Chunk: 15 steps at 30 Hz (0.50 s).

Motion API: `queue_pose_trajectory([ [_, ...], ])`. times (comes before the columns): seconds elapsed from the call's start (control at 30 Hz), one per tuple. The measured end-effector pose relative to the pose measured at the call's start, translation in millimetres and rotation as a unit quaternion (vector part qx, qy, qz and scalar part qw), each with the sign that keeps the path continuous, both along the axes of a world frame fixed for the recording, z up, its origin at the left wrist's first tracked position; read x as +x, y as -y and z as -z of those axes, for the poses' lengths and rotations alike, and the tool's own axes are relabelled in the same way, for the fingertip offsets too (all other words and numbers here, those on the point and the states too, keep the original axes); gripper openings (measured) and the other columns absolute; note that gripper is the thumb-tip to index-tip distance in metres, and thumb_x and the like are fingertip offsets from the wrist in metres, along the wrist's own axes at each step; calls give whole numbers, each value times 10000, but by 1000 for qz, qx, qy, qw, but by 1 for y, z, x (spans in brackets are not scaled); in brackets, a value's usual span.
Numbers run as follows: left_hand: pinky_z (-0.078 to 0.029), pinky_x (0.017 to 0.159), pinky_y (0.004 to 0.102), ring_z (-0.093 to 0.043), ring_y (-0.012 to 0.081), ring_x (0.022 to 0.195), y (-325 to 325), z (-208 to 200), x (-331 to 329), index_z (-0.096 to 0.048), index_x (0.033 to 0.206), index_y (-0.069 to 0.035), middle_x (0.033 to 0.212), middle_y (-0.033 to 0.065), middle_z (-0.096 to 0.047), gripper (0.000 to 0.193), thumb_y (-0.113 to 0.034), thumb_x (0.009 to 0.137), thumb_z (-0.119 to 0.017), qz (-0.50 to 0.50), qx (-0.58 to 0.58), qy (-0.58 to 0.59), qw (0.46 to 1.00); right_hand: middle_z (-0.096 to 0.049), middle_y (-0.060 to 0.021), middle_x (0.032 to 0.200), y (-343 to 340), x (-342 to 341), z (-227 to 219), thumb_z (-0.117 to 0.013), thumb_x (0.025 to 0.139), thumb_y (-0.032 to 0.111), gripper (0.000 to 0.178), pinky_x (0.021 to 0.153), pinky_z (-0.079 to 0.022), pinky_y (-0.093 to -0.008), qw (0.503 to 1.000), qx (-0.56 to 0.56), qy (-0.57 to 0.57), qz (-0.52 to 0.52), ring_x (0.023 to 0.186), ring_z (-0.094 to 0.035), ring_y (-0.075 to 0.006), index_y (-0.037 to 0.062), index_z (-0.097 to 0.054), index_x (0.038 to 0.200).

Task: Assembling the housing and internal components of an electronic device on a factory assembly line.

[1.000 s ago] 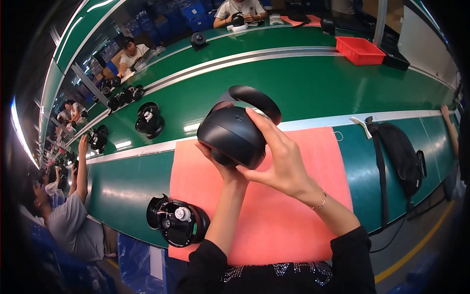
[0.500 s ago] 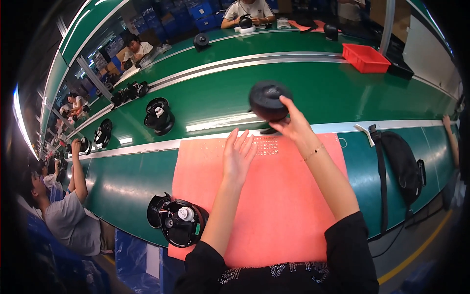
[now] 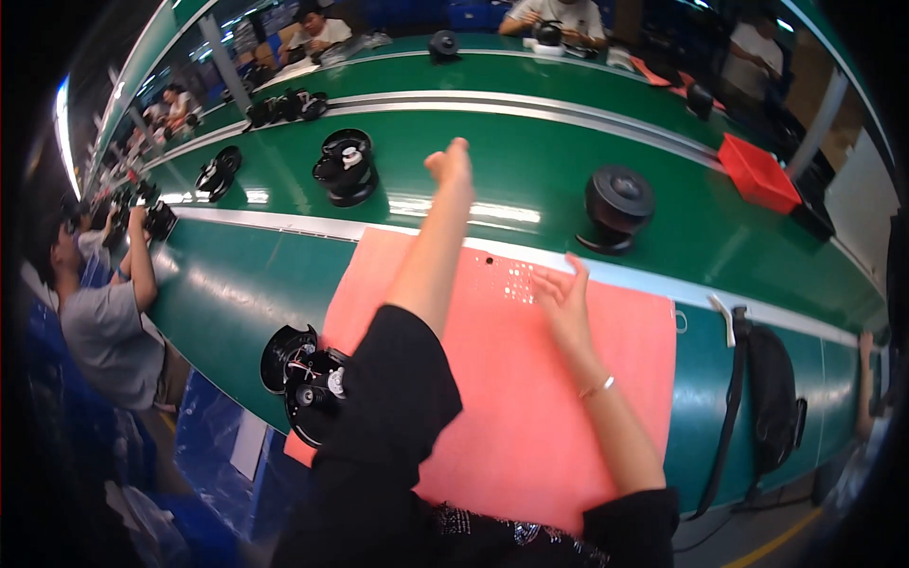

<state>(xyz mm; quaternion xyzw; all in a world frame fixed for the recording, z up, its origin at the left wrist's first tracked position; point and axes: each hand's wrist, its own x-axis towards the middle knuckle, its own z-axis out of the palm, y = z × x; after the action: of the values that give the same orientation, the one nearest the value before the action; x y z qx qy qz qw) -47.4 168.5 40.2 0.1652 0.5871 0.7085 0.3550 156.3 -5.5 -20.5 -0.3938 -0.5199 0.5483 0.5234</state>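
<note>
Gone from your right hand (image 3: 564, 299) since half a second ago, the matt-black, round-topped plastic unit (image 3: 618, 201) now stands on the glossy green strip (image 3: 530, 161) beyond the desk (image 3: 237, 270); your left hand (image 3: 453, 167) has reached forward over that strip too. At the far left, a co-worker in a grey shirt (image 3: 109, 346) sits with a raised arm at the desk's edge. Next comes an opened black plastic housing with wires and a pale round part inside (image 3: 308, 383), lying at the left edge of the salmon-pink foam mat (image 3: 544, 407), partly hidden by your black sleeve (image 3: 379, 407). Farther back on the strip sits a second opened black housing with a white inner part (image 3: 347, 168). Your left hand is just right of it, empty, thumb parted from the fingers, its tips blurred. Small shiny dots (image 3: 518, 282) show near the mat's far edge. Beside them your right hand is open and empty, fingers spread; the round-topped unit is just beyond it, not touching. Farther right are a red rectangular plastic bin (image 3: 757, 178) and, on the desk, a black fabric bag with a strap (image 3: 775, 398).
</note>
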Motion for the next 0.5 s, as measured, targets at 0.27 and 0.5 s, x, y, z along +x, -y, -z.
queue_pose_trajectory([
  [0.27, -507, 800, 409, -561, 359, 965, 14, 27, -178, -217, 1169, 15, 1141, 241, -473, 788, -247, 632, -730, -308, 8, 157, 938, -526, -117, 985, 34, -26, -7, -600, 712, 111, 433, 949, -331, -423, 844, 322, 429, 18, 1008, -470, -282, 44, -515, 1131],
  [0.5, -555, 712, 393, -612, 300, 834, 25, 26, -165, -606, 947, 82, 1054, 195, -567, 388, -229, 727, -680, -278, -16, 64, 958, -525, -123, 1000, 24, -21, -9, -615, 701, 116, 416, 956, -324, -405, 855, 300, 424, -2, 1024, -466, -282, 31, -535, 1101],
])
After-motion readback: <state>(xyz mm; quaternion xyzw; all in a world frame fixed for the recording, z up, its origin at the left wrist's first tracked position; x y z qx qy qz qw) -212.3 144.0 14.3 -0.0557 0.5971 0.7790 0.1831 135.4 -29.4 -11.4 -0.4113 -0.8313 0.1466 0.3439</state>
